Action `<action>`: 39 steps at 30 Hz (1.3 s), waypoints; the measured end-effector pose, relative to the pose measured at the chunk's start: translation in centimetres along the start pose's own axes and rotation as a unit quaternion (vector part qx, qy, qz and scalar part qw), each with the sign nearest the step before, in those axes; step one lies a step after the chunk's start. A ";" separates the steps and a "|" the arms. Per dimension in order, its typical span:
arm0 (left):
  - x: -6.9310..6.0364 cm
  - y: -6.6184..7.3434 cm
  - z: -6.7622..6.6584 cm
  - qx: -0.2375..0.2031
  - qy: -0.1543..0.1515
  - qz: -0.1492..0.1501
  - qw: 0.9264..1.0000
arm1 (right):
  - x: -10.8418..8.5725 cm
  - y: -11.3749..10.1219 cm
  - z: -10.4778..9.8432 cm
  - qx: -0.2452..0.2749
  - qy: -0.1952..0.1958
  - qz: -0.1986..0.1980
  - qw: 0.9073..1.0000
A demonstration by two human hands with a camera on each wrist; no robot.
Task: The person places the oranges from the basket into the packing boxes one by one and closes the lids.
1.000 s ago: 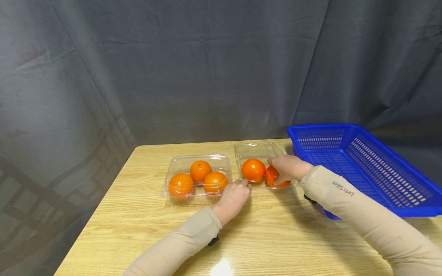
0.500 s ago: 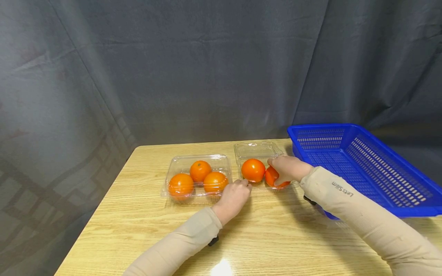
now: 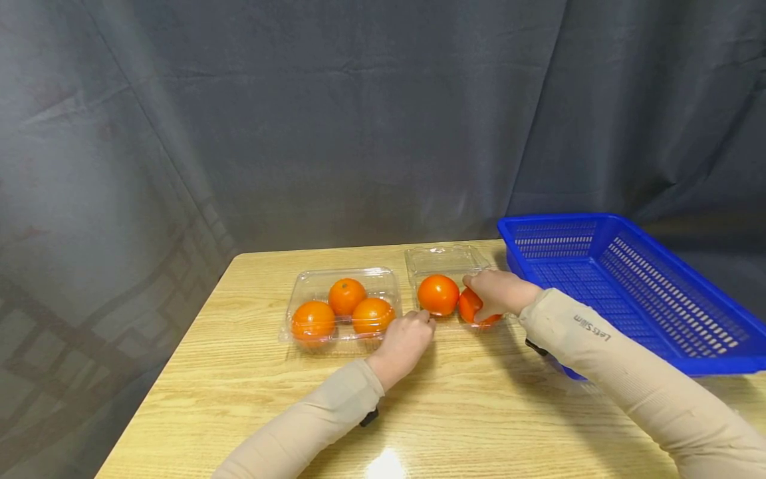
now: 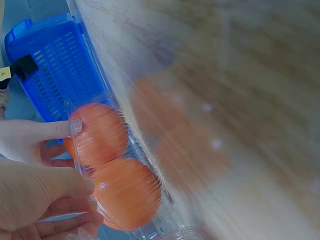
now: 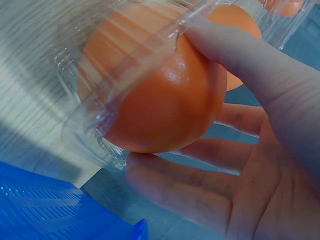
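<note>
A clear plastic clamshell container [image 3: 449, 261] with its lid raised at the back holds two smooth orange-red tomatoes. My right hand [image 3: 501, 291] grips the right tomato [image 3: 473, 307] inside it, thumb in front and fingers around the far side, as the right wrist view shows. The other tomato [image 3: 439, 295] sits beside it on the left. With thumb and fingers, my left hand [image 3: 405, 344] pinches the container's front left edge; in the left wrist view its thumb [image 4: 75, 182] lies against the clear wall. Part of the gripped tomato is hidden by my right hand.
To the left stands a second clear container [image 3: 305, 283] with three oranges [image 3: 347, 297]. A blue perforated basket [image 3: 598, 293] stands at the right, partly behind my right forearm. The wooden table [image 3: 239, 392] ends at a grey curtain [image 3: 359, 133].
</note>
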State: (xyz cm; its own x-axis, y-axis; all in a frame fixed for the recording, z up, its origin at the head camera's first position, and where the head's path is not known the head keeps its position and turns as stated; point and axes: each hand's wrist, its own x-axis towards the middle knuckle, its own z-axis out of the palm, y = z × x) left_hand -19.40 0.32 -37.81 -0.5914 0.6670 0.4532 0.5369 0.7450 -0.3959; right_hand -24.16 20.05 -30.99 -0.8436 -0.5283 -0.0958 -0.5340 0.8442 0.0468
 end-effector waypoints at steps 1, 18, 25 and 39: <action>0.0 0.0 0.0 0.000 0.000 -0.001 1.000 | 0.0 0.0 0.0 0.001 0.000 0.000 1.000; 0.9 -1.0 -0.8 -0.098 -0.066 0.019 0.993 | 0.2 0.0 -0.3 0.000 -0.030 0.038 0.999; 2.1 -2.5 -1.8 -0.174 -0.108 0.022 0.979 | 0.2 0.1 -1.8 -0.011 -0.025 0.059 0.998; 6.1 -5.2 -3.1 -0.303 -0.165 -0.104 0.933 | 2.1 1.4 -3.8 0.035 0.007 0.077 0.996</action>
State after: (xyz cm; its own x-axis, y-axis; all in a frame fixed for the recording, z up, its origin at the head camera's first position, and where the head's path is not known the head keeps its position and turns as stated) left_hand -23.93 0.48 -30.54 -0.8195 0.5502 0.1601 0.5730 0.7828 0.2428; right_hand -26.93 19.76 -27.37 -0.9164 -0.3925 -0.0792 -0.3929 0.9195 -0.0102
